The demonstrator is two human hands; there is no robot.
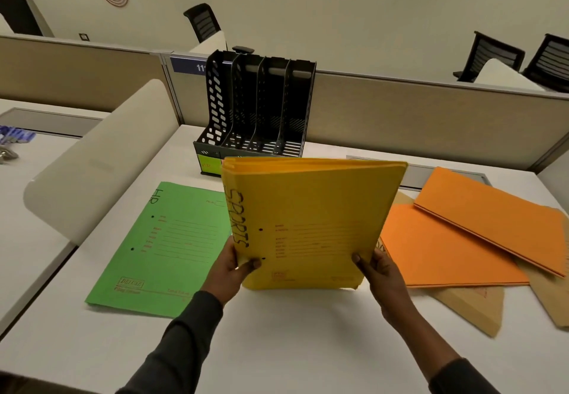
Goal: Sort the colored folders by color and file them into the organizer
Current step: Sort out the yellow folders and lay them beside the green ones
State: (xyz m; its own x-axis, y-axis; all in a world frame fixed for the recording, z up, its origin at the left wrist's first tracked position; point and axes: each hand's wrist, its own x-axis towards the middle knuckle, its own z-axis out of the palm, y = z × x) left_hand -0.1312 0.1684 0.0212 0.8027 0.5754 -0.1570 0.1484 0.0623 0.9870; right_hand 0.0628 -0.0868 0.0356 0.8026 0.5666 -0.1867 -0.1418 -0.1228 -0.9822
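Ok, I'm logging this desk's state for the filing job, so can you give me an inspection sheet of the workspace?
surface: white desk, folders spread across it.
job's things: yellow folders marked SPORTS, held upright at centre; green folder marked HR, flat on the left; orange folders overlapping on the right, lying over brown folders; black organizer at the back, slots look empty.
clutter: small blue and metallic items on the neighbouring desk, too blurred to name.
grips: left hand and right hand each have a grip on the yellow folders' lower corners.
cables: nothing seen.
surroundings: beige partitions, black chairs, lettered wall.
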